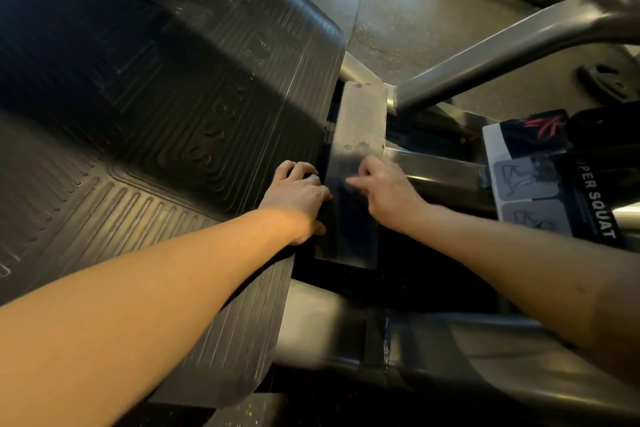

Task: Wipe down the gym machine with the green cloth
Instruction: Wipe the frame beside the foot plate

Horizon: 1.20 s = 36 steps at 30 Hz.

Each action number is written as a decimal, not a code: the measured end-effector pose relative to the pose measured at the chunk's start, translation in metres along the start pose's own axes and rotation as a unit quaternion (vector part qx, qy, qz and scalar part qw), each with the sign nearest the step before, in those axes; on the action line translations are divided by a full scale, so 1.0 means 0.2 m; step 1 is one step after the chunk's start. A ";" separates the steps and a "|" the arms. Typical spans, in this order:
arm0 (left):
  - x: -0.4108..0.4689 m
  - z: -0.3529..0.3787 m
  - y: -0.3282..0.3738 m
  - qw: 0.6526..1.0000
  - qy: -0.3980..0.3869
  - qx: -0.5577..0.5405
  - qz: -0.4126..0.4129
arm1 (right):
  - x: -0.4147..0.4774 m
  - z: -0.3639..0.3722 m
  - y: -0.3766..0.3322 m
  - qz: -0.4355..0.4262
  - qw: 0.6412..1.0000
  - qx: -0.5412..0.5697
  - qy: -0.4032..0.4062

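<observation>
The bare left forearm (138,305) and bare right forearm (519,253) reach forward and converge. The left hand (298,196) lies knuckles up, fingers curled under; any grip is hidden. Just beside it, the blurred right hand (386,191) stretches one finger leftward, the others bent.

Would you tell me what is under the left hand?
The left hand rests on the edge of the ribbed rubber footplate, fingers curled over it beside the grey metal bracket. No green cloth shows; anything beneath the palm is covered.
</observation>
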<state>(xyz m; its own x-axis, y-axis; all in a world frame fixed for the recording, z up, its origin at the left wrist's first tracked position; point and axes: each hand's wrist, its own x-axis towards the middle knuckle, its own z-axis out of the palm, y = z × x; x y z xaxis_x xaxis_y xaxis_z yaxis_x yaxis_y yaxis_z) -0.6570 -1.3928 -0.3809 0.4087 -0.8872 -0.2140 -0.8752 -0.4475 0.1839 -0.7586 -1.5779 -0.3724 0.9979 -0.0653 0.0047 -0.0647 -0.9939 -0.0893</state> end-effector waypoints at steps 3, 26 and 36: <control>0.00 0.00 0.01 1.000 0.005 0.006 -0.009 | 0.17 0.03 -0.02 0.119 0.992 0.038 0.031; 0.00 0.00 0.00 1.000 0.004 0.020 0.000 | -0.49 0.01 -0.17 -0.032 0.999 0.022 0.024; 0.00 0.01 0.01 1.000 0.003 0.024 0.004 | -0.48 -0.02 -0.16 -0.026 1.000 0.004 0.014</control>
<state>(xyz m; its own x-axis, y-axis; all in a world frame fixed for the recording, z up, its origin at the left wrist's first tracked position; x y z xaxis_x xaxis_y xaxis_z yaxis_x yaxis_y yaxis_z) -0.6590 -1.3928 -0.3831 0.4034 -0.8911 -0.2076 -0.8895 -0.4351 0.1393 -0.8514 -1.5403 -0.3663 0.9992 -0.0157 0.0370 -0.0121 -0.9953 -0.0957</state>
